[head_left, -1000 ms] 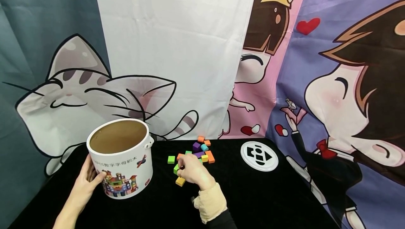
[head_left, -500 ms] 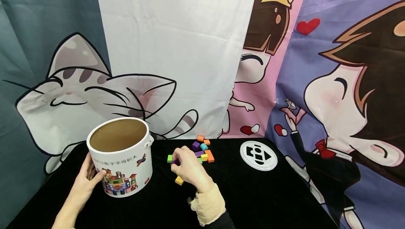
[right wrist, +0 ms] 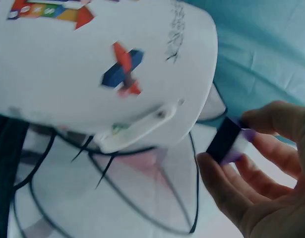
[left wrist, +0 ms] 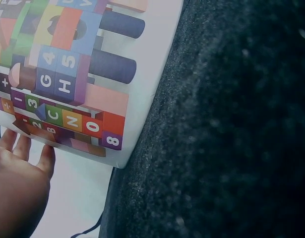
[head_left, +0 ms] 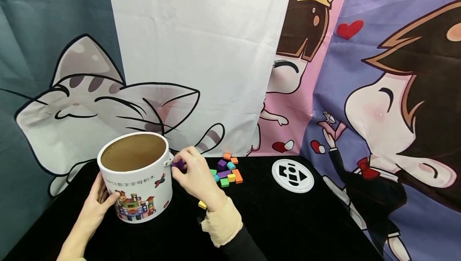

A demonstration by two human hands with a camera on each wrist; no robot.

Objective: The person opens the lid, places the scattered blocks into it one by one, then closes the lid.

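My left hand grips the side of a white plastic bucket, thumb on its front and fingers round its left side. In the left wrist view, fingertips touch the bucket wall, which is printed with letter and number blocks. Between thumb and fingers my right hand pinches a purple toy block, held just right of the bucket's handle mount, below the rim. That block looks dark in the right wrist view, beside the bucket. The part of the bucket's inside that shows is a plain brownish wall; its bottom is hidden.
Right of my right hand lies a cluster of small coloured blocks on the black cloth. A yellow block lies nearer, partly behind the right wrist. A round white lid with cut-out shapes lies farther right. Printed curtains hang behind.
My right hand has picked the purple block from the cluster and carried it up and left to the bucket's side. The left hand keeps its hold on the bucket.
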